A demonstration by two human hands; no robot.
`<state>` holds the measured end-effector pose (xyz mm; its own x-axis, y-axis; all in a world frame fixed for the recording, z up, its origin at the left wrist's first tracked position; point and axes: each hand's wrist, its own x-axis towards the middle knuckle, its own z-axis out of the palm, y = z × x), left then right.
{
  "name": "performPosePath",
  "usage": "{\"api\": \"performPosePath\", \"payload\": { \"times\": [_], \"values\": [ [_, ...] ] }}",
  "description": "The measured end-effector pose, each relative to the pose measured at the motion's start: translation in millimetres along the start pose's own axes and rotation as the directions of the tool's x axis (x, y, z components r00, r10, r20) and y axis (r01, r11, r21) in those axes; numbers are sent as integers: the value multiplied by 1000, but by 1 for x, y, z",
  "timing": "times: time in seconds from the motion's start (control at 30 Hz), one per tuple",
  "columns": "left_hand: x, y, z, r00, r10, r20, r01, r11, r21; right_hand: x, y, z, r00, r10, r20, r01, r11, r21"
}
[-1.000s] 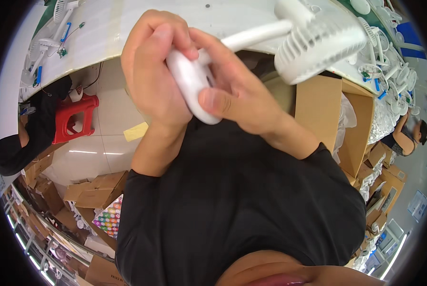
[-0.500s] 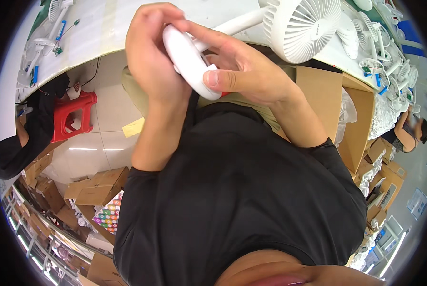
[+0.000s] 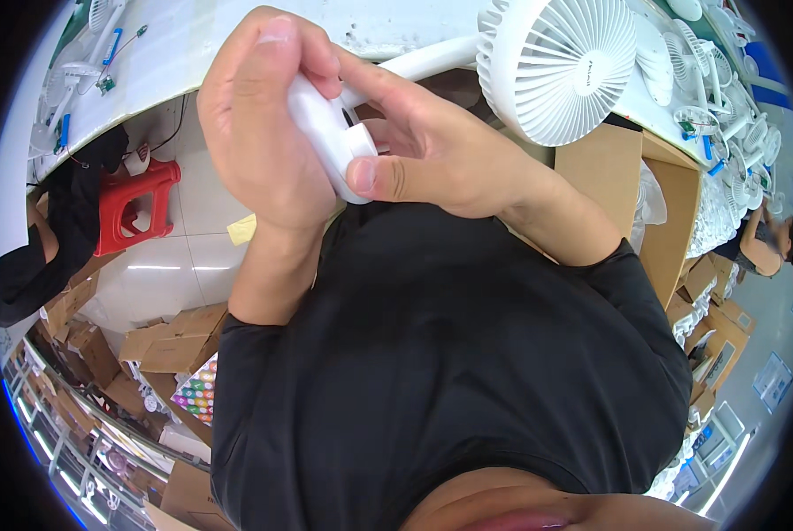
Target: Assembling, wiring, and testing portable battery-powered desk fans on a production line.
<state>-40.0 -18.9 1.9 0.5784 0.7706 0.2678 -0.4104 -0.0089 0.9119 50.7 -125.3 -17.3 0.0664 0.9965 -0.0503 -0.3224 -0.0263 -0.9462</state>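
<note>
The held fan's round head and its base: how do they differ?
The fan head is round and slatted, while the base has a smooth, rounded shell. The base sits between the person's left grip and right grip, whereas the fan head looks untouched by either. The fan head also looks broader than the visible part of the base. Both are white.

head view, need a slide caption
The left hand and right hand hold a white fan by its base at a white table, an open cardboard box to the right.
</note>
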Motion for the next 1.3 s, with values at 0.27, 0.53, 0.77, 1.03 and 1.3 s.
{"api": "performPosePath", "payload": {
  "times": [0.27,0.53,0.77,1.03,1.3],
  "values": [
    [-7,12,-3,992,111,54,-123,916,381,0,1,6,999,-53,14,52,999,12],
    [-10,16,-8,996,82,-39,-80,996,50,-1,-2,17,999,-32,8,33,990,-134],
    [-1,16,-14,1000,-2,-15,0,995,-100,1,6,21,1000,-13,-10,13,997,76],
    [-1,16,-13,1000,-4,19,6,997,-81,4,14,20,997,-71,11,69,987,149],
    [-6,17,-15,999,9,36,-7,999,-46,-1,5,23,999,-46,-28,46,999,-10]
  ]
}}
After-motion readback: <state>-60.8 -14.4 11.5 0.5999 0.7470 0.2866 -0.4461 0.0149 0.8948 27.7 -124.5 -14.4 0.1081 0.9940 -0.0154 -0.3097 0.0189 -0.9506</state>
